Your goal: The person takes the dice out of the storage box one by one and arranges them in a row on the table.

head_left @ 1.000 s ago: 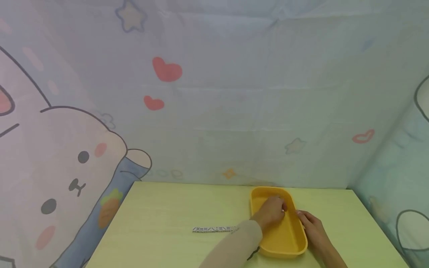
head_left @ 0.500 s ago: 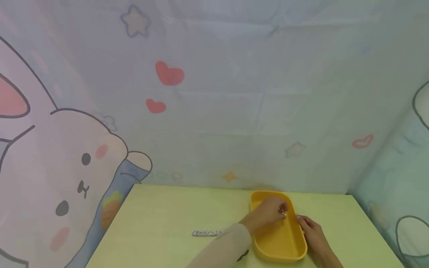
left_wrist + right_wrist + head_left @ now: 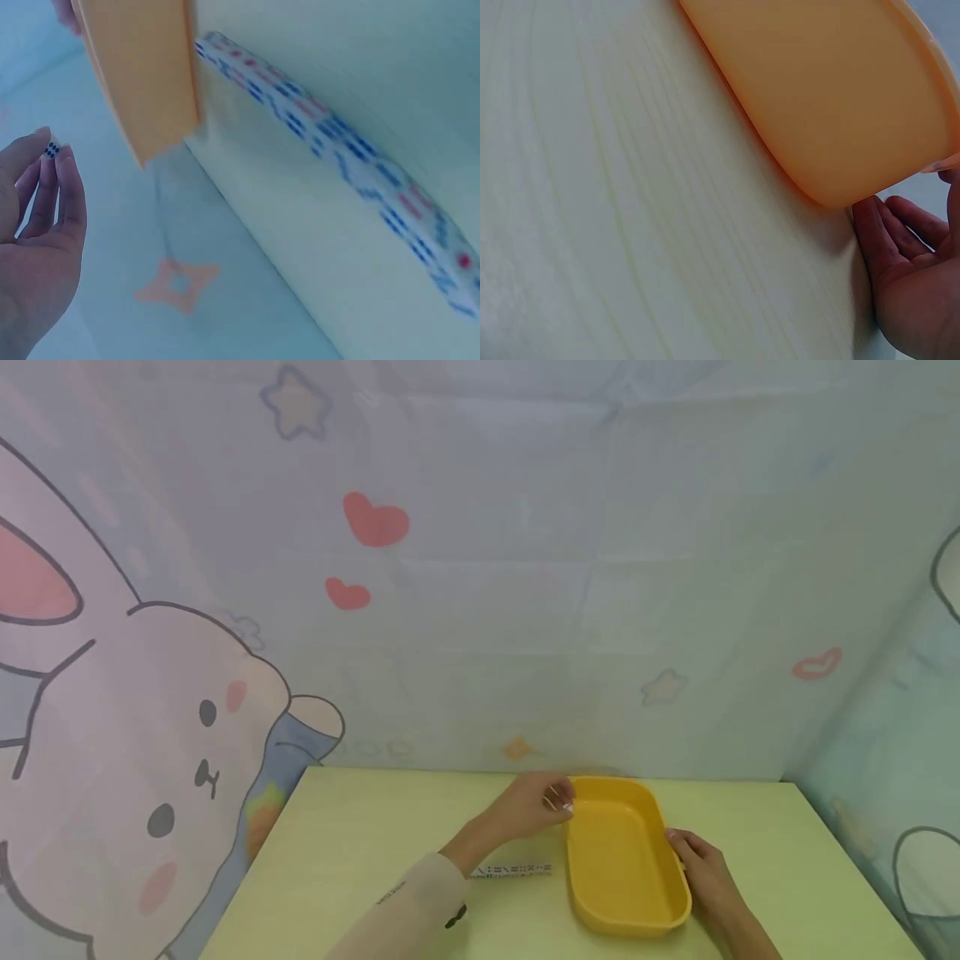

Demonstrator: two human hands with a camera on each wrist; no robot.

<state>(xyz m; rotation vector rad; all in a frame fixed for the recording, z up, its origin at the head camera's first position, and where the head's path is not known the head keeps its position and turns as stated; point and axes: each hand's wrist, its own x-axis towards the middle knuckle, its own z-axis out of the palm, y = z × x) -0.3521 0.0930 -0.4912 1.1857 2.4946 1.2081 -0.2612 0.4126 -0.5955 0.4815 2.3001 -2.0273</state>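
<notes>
My left hand pinches a small white die between thumb and fingertips, beside the left rim of a yellow tray. Dark blue dots show on the die's face in the left wrist view. The tray has rounded corners and a bare inside. At its right side my right hand holds on, thumb at the rim and the other fingers low along the outer wall. Left of the tray lies a straight row of white dice with blue and red dots, its left end hidden by my left forearm.
The pale yellow-green table runs back to a printed cloth backdrop with hearts, stars and a rabbit. A second cloth side stands along the right. The tray's far end is close to the backdrop.
My left hand has come out of the tray and moved left past its rim, carrying the die. The right hand stays at the tray's right side.
</notes>
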